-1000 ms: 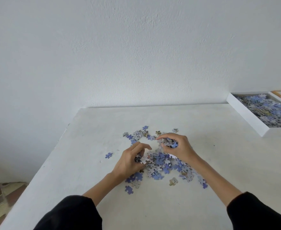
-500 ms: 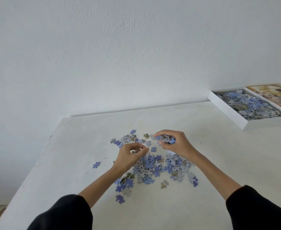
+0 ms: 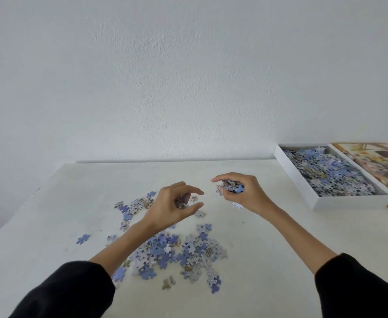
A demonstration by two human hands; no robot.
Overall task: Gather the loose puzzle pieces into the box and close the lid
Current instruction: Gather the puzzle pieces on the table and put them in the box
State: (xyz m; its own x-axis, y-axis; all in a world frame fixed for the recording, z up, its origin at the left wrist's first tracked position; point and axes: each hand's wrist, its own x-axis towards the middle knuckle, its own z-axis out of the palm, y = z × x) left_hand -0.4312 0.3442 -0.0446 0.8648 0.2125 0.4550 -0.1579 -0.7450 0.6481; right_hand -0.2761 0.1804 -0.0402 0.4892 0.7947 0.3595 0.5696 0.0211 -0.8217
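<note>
Both hands are up off the white table [image 3: 268, 237] right now. The right hand [image 3: 245, 193] is curled around a decent handful of puzzle pieces [image 3: 230, 188], a few poking out past the fingertips, and one piece [image 3: 237, 204] shows just under that hand, though I can't tell if it's touching the table or in the air. The left hand [image 3: 172, 206] is cupped too, thumb and index finger a little apart, with a couple of small pieces [image 3: 181, 201] tucked in against the palm. Below and between the forearms there's a big loose scatter [image 3: 179, 253] of mostly blue and grey pieces lying on the table, plus a smaller cluster [image 3: 134, 205] off to the left of the left hand and one lone blue piece [image 3: 82, 239] further left near the table edge. The white box [image 3: 303, 187] sits open at the far right of the table, well apart from the hands, already holding a layer of pieces. Its lid [image 3: 376, 164], with the picture on it, lies just beside the box on the right side. Black sleeves [image 3: 69, 292] cover both forearms near the camera.
</note>
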